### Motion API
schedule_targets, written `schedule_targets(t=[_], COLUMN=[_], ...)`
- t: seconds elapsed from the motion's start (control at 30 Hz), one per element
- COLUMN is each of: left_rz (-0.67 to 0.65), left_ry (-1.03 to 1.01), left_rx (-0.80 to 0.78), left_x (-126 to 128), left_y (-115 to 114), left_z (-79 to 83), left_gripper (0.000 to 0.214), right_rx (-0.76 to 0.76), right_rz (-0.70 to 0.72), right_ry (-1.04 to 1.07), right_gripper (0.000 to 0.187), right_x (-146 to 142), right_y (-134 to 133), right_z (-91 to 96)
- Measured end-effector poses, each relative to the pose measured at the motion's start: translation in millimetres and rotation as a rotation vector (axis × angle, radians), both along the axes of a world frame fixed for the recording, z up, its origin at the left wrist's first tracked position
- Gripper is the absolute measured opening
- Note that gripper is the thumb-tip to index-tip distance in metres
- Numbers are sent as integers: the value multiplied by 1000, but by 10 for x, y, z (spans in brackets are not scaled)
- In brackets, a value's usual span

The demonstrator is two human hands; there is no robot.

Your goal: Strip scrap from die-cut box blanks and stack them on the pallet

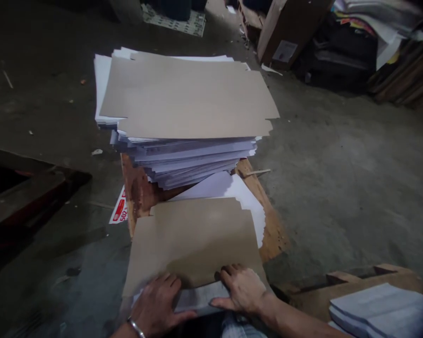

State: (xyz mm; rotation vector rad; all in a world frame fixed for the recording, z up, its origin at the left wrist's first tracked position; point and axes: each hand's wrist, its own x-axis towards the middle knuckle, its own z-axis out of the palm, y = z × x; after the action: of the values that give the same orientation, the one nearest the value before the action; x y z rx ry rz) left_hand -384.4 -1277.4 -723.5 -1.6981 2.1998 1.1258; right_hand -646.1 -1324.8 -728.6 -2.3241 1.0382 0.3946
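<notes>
A low pile of sheets topped by a brown cardboard sheet (pixel 193 239) lies right in front of me on a wooden board (pixel 275 230). My left hand (pixel 158 305), with a metal bangle on the wrist, grips the pile's near edge, fingers on top and thumb at the white sheet edges (pixel 197 298). My right hand (pixel 245 288) grips the same near edge a little to the right, fingers curled over the brown sheet. Behind it stands a tall stack of white sheets (pixel 190 157) capped by another brown sheet (pixel 186 94).
The floor (pixel 338 155) is bare grey concrete. A red-and-white label (pixel 120 209) lies by the board's left side. Dark wooden framing (pixel 24 197) sits at left. Another white stack (pixel 380 307) rests on wood at lower right. Boxes and clutter (pixel 338 42) fill the far right.
</notes>
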Motion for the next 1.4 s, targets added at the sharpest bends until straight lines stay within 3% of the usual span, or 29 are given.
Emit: schedule_targets(t=[0.23,0.33,0.4,0.47,0.57,0.73,0.83,0.93,1.03,1.13,1.23,1.33,1.4], left_rz=[-16,3,21,40,29,-46,-35,-15,6,25,32,64,110], left_ry=[-31,-43,-58,-80,-119,-221,-286,-289,-262,-226,-181,-134,-42], left_rx=[65,15,-33,-101,-246,-645,-843,-914,-857,-714,-679,-679,-604], left_x=[-31,-30,-17,6,54,173,240,290,316,277,174,195,401], left_y=[105,64,4,-70,-220,-653,-856,-861,-721,-566,-443,-284,-102], left_z=[-181,-129,1,209,652,1608,2137,2417,2335,1996,1711,1671,1691], left_gripper=[79,70,65,64,65,64,68,69,68,67,62,58,59], right_rx=[44,-9,-78,-175,-348,-616,-821,-942,-955,-881,-796,-770,-771], right_rz=[3,21,35,38,19,-1,13,51,87,90,73,92,115], right_ry=[46,52,45,24,-34,-135,-209,-258,-292,-330,-363,-419,-458], right_gripper=[68,66,65,66,71,85,83,80,75,74,72,64,60], right_x=[-1,45,72,85,86,118,151,167,172,182,178,139,100], right_y=[86,41,-21,-102,-268,-713,-916,-943,-849,-736,-639,-547,-498], right_z=[-180,-160,-62,119,547,1560,2142,2453,2362,1990,1649,1527,1534])
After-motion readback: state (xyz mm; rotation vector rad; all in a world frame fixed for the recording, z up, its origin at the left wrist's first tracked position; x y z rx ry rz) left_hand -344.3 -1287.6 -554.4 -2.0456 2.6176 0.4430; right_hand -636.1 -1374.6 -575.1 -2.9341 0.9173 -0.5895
